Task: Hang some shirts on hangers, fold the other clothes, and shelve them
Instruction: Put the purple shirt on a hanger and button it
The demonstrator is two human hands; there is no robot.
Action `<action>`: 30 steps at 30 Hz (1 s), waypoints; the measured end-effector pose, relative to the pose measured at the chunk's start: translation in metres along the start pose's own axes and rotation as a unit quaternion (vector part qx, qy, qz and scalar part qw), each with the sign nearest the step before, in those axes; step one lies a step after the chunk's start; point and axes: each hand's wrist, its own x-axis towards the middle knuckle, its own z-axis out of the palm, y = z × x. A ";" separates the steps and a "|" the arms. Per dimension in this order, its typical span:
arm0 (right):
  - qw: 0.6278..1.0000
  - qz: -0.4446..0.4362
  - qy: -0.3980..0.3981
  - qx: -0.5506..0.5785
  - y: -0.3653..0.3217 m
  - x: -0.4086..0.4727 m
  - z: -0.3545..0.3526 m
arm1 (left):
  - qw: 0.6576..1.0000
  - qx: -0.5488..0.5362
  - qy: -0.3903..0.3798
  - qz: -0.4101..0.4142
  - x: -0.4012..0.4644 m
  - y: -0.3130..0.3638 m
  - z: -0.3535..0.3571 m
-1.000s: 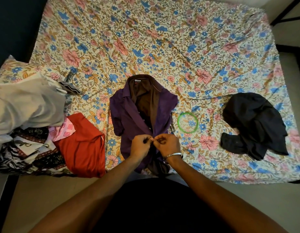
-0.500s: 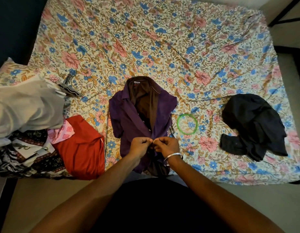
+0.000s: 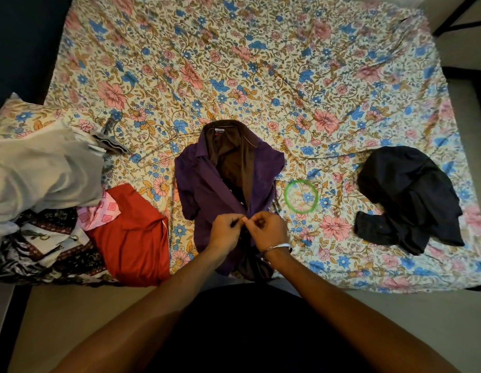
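Note:
A purple shirt (image 3: 204, 184) lies spread on the floral bed, front side up, with a brown shirt (image 3: 234, 154) tucked inside it. My left hand (image 3: 225, 229) and my right hand (image 3: 269, 229) meet at the shirt's front placket near its lower part, fingers pinching the two fabric edges together at a button. A thin wire hanger (image 3: 164, 152) rests on the sheet just left of the shirt's collar.
A red garment (image 3: 131, 238), a pink patterned piece (image 3: 99, 214), a grey-white cloth (image 3: 40, 173) and dark patterned fabric (image 3: 37, 251) are piled at the left. A dark garment (image 3: 411, 195) lies at the right. A green ring (image 3: 301, 196) sits beside the shirt on the floral bedsheet (image 3: 260, 63).
Both hands stay pinched at the purple shirt's placket, with only small finger movement. The view has shifted slightly.

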 end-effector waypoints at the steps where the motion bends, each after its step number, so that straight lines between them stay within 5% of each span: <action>1: 0.993 0.047 -0.004 0.104 0.001 0.003 0.002 | 0.999 -0.032 -0.003 -0.006 0.001 0.000 0.000; 3: 0.941 0.160 -0.034 0.297 0.005 0.008 0.004 | 0.997 -0.072 -0.011 -0.017 0.000 0.001 -0.001; 5: 0.909 0.216 -0.081 0.348 0.010 0.008 0.003 | 0.999 -0.048 -0.021 -0.014 -0.002 -0.002 -0.003; 11: 0.981 0.112 -0.011 0.155 0.019 0.032 0.003 | 0.961 0.237 -0.068 0.126 -0.007 -0.012 -0.007; 15: 0.985 0.143 -0.096 0.032 0.025 0.051 0.020 | 0.933 0.267 -0.087 0.223 -0.011 -0.013 -0.012; 18: 0.968 0.202 -0.126 0.075 0.022 0.047 0.030 | 0.924 0.255 -0.100 0.267 -0.011 -0.015 -0.015; 20: 0.969 0.196 -0.122 0.082 0.018 0.041 0.029 | 0.950 0.204 -0.092 0.220 -0.015 -0.014 -0.013; 23: 0.989 0.124 -0.063 0.056 0.022 0.039 0.025 | 0.994 0.080 0.064 0.045 -0.009 -0.012 -0.014; 30: 0.998 -0.013 -0.052 0.025 0.023 0.034 0.026 | 0.957 -0.201 0.044 -0.204 0.010 0.002 -0.007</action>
